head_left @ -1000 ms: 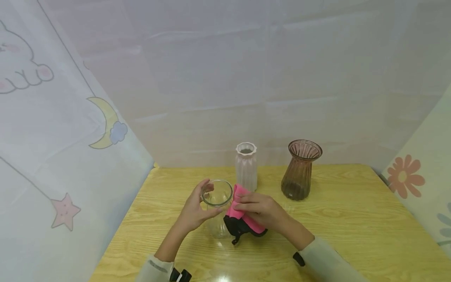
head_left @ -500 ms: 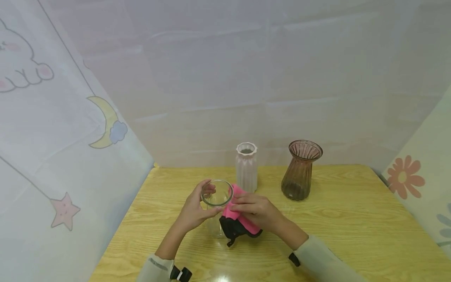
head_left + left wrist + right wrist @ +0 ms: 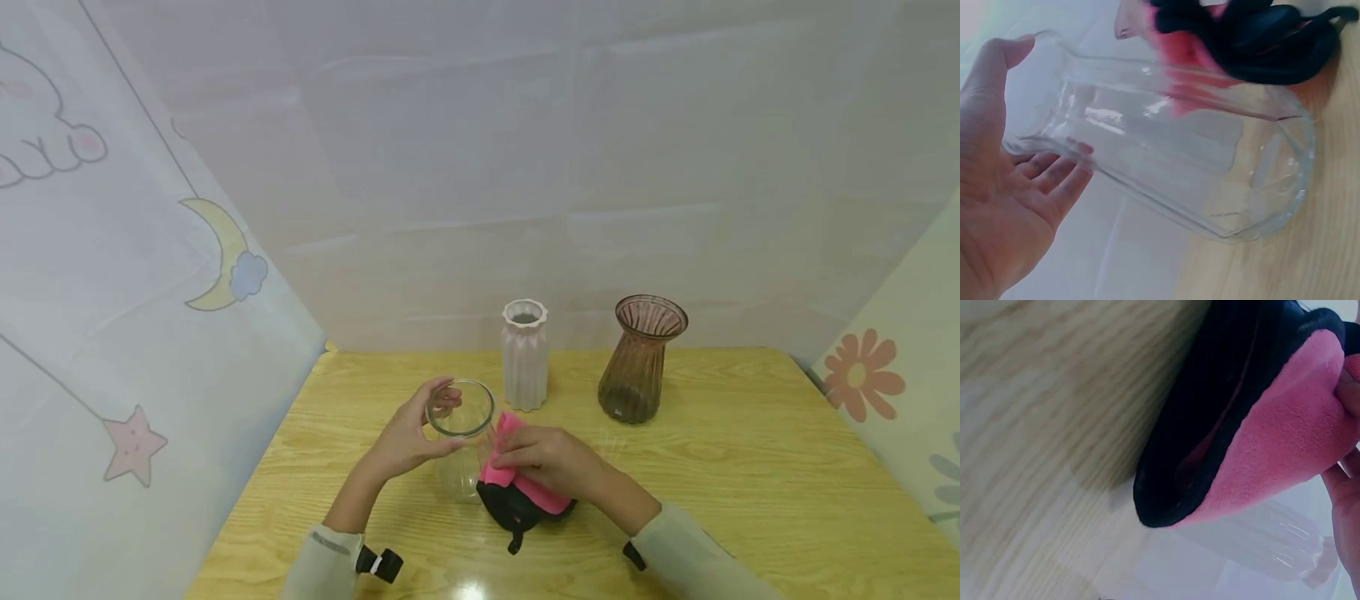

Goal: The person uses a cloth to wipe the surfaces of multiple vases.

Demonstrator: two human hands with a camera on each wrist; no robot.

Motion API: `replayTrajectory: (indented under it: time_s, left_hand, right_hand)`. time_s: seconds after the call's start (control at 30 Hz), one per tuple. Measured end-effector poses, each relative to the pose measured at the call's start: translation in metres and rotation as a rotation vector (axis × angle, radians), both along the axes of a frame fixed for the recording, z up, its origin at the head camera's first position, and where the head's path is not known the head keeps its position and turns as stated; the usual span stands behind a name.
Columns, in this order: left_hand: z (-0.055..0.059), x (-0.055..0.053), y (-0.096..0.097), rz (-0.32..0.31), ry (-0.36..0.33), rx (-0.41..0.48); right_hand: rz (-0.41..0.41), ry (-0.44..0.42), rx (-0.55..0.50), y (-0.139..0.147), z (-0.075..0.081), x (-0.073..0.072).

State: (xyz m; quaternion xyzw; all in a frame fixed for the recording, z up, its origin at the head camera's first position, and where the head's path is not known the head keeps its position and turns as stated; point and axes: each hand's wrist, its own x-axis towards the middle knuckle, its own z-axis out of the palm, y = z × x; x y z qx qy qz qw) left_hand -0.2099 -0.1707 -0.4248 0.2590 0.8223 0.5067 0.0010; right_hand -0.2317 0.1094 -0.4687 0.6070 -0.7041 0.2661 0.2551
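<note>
A clear glass vase [image 3: 459, 483] stands near the middle of the table, its mouth facing up. My left hand [image 3: 405, 437] holds it by the neck just under the rim, thumb on the near side and fingers round the far side. In the left wrist view the faceted vase body [image 3: 1166, 137] shows nothing inside. My right hand [image 3: 555, 462] pinches a folded pink cloth with black edging [image 3: 517, 507] at the vase's right side. A black hanging loop dangles from it. The right wrist view shows the cloth's fuzzy pink face [image 3: 1285, 425]; whether it touches the glass is hidden.
Behind the hands stands a white fluted vase [image 3: 525, 367]. Farther right is a brownish-purple ribbed glass vase [image 3: 633, 375] with a flared mouth. The wood-grain table [image 3: 735, 492] ends at a pale fabric backdrop [image 3: 420, 250], with printed side panels left and right.
My right hand and the cloth shifted slightly left, then back right and down towards me, away from the white vase. My left hand keeps its hold on the clear vase with hardly any movement.
</note>
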Motion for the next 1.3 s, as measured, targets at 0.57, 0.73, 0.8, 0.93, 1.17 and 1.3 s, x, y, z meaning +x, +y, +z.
replayTrajectory:
  time_s: [0.57,0.73,0.8,0.93,1.17,1.3]
  left_hand:
    - [-0.001,0.006,0.002,0.023,-0.013,0.001]
    - [0.000,0.014,0.014,0.150,-0.010,0.023]
    - [0.001,0.015,0.017,0.177,-0.012,0.031]
    - [0.000,0.015,0.018,0.194,-0.015,0.035]
    - [-0.002,0.014,0.016,0.186,-0.022,0.026]
    - [-0.002,0.016,0.014,0.179,-0.017,0.010]
  right_hand:
    - [-0.036,-0.007,0.056,0.006,0.006,0.003]
    - [-0.041,0.078,-0.087,0.006,0.026,0.000]
    - [-0.046,0.081,-0.117,0.005,0.030,-0.002]
    - [-0.044,0.086,-0.153,0.002,0.033,-0.004]
    - [-0.014,0.088,-0.181,-0.006,0.024,-0.007]
    - [-0.006,0.054,-0.168,-0.008,0.017,-0.004]
